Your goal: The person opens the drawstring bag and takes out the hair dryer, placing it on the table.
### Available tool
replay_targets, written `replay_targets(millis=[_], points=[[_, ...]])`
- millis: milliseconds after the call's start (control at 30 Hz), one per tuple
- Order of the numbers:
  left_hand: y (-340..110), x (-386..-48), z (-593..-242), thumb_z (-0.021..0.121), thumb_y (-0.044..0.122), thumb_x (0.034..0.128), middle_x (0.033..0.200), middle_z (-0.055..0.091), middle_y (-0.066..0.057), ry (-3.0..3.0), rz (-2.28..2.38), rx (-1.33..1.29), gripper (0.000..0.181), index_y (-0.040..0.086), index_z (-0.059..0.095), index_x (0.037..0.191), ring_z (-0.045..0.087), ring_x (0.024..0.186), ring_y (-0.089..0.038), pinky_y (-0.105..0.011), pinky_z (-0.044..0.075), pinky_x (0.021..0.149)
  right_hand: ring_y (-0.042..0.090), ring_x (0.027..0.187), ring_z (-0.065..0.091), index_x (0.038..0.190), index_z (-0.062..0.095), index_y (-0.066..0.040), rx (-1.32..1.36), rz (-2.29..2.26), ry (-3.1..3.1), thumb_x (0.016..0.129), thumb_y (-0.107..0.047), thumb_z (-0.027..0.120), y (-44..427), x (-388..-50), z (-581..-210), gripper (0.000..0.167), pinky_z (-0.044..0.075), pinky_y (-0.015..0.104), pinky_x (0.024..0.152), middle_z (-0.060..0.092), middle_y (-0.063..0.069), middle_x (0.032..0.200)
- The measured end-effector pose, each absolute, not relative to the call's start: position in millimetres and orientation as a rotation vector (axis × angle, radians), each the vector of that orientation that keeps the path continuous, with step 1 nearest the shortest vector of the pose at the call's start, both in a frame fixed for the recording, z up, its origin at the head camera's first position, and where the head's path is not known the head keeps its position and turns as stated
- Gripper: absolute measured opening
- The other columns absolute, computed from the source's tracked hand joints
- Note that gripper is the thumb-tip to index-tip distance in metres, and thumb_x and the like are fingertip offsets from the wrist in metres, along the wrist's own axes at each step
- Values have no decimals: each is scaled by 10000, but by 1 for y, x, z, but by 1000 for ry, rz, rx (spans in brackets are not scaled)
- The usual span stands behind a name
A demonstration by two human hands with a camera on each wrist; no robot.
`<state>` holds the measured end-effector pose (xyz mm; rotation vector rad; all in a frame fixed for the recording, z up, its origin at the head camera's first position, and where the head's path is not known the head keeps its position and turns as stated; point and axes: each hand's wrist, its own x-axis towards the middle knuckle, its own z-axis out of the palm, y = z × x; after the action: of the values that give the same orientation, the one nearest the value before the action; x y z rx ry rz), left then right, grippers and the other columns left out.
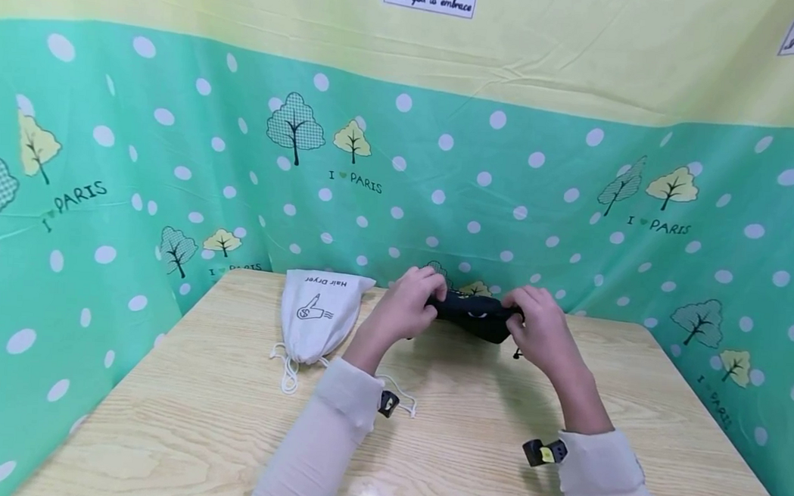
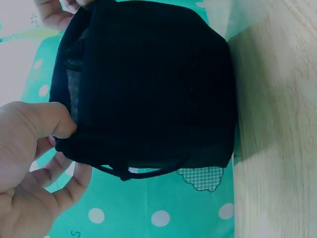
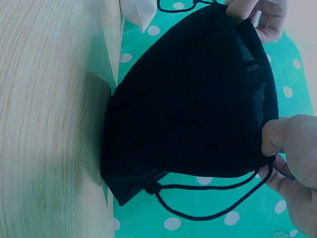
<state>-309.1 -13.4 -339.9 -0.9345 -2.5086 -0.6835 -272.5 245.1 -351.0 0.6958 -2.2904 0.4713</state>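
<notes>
A black drawstring bag (image 1: 478, 317) stands at the back of the wooden table, its mouth held partly apart by both hands. The left hand (image 1: 407, 305) pinches one end of the rim; in the left wrist view that hand (image 2: 37, 163) has its thumb against the bag's (image 2: 153, 89) edge. At the opposite end, the right hand (image 1: 542, 329) pinches the rim, and the right wrist view shows this hand (image 3: 297, 153) beside a looped black cord (image 3: 198, 217). Something dark inside the bag (image 3: 188, 99) shows through the opening, too dim to tell what.
A white drawstring pouch (image 1: 318, 315) printed "Hair Dryer" lies at the table's back left, its white cords spread toward the left forearm. The wooden table (image 1: 155, 415) ends at a green and yellow patterned cloth (image 1: 443, 167) hanging behind and at both sides.
</notes>
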Motion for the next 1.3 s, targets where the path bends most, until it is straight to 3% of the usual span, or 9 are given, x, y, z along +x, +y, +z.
replay_targets(millis=[467,867,1067,1300], points=[[-19,-310,-340,617,-49,835,952,584,5,-2496,-682,-888,198,127,600,925,493,876,-209,-332,475,777,302,779,507,878,659,-15,653,468,-2286,725,217,650,249,-274,-353,278,439,414,684,638,116,873],[-20,-312,-340,641,-31,888,958,580,-18,-2491,-757,-961,158,107,597,951,540,888,-206,-357,494,813,292,757,532,875,645,-19,530,460,-2317,830,35,621,250,-274,-356,74,463,436,664,606,118,850],[-23,-314,-339,655,-73,857,942,581,-4,-2507,-818,-1009,208,115,621,940,549,888,-185,-325,493,801,326,817,581,941,636,4,543,460,-2363,879,103,578,251,-275,-356,130,524,490,691,604,154,907],[-32,-317,-338,659,-115,837,939,595,-27,-2534,-875,-1087,226,77,644,955,565,891,-186,-298,505,790,340,864,587,968,650,12,584,488,-2438,857,164,601,254,-272,-354,194,526,493,734,609,163,938]])
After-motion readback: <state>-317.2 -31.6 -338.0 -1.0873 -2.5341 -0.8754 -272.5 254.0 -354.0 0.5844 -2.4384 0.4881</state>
